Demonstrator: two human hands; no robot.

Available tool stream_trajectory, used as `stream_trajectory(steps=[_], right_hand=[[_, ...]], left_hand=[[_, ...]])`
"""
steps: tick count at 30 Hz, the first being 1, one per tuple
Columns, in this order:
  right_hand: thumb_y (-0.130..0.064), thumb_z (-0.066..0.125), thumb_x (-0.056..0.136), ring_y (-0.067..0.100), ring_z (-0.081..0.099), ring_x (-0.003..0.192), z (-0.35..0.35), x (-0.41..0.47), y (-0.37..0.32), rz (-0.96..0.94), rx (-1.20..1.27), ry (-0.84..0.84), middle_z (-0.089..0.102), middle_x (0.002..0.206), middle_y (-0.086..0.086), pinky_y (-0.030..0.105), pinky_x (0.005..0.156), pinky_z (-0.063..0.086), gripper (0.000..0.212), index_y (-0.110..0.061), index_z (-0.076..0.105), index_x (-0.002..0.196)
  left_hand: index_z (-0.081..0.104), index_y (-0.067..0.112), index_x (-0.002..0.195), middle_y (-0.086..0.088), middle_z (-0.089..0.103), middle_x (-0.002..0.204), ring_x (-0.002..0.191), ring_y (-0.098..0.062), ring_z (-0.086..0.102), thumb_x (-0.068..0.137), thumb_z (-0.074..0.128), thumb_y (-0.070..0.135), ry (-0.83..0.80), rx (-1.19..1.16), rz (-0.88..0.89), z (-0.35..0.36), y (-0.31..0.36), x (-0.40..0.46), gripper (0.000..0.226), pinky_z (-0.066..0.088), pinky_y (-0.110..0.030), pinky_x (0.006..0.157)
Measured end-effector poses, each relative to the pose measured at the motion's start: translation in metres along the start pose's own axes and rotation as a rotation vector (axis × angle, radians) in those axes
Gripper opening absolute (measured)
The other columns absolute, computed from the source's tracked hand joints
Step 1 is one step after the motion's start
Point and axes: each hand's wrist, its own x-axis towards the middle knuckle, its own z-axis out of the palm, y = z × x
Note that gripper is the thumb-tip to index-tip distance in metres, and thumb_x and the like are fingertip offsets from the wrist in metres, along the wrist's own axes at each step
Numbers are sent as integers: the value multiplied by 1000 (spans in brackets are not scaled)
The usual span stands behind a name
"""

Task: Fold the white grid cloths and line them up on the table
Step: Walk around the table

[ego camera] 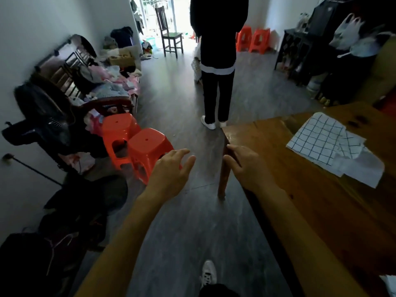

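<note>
Loosely rumpled white grid cloths (334, 146) with thin dark lines overlap on the wooden counter (300, 200); both hands, left hand (171, 168) and right hand (246, 166), hover empty, fingers relaxed

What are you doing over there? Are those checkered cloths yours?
Nobody is holding anything just now. Both hands reach forward, open: the left hand over the floor, the right hand by the corner of the wooden table. The white grid cloths lie in a loose pile on the table. Another person stands ahead.

White cloths (317, 140) with dark grid lines, brown wooden table (310, 211), bright orange stools (147, 144), grey floor (182, 99).
</note>
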Motion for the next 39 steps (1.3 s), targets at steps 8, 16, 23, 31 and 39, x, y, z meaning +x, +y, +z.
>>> stream_trajectory(steps=[8, 16, 23, 31, 39], right_hand=[[-43, 46, 98, 17, 48, 128, -3, 144, 27, 123, 37, 86, 54, 139, 3, 28, 106, 33, 47, -18, 50, 137], [-46, 45, 98, 13, 48, 126, 16, 244, 41, 270, 7, 146, 52, 139, -3, 33, 106, 38, 44, -25, 50, 136], [-46, 45, 98, 13, 46, 129, 54, 355, 43, 406, -82, 214, 50, 142, -3, 33, 106, 38, 45, -25, 49, 138], [-48, 42, 99, 15, 47, 128, 62, 451, 42, 622, -128, 310, 49, 143, -3, 32, 106, 38, 47, -24, 49, 138], [-47, 40, 99, 18, 46, 129, 57, 505, 111, 836, -97, 347, 48, 143, -1, 34, 107, 36, 47, -24, 47, 139]], left_hand=[[55, 18, 130, -5, 57, 130, 114, -22, 57, 96, 41, 47, -105, 58, 87, 10, -6, 171, 47, 45, -38, 97], [54, 17, 132, -4, 56, 132, 119, -19, 53, 97, 39, 47, -183, -3, 174, 28, -43, 312, 48, 43, -38, 100], [54, 18, 129, -5, 56, 130, 116, -20, 54, 98, 39, 44, -276, -73, 297, 47, -102, 445, 44, 43, -41, 99], [57, 19, 123, -3, 60, 120, 108, -21, 57, 97, 36, 49, -418, -40, 526, 58, -106, 585, 44, 45, -41, 94], [51, 15, 131, -5, 58, 129, 119, -22, 53, 98, 38, 47, -615, -145, 624, 133, -73, 680, 47, 41, -36, 99]])
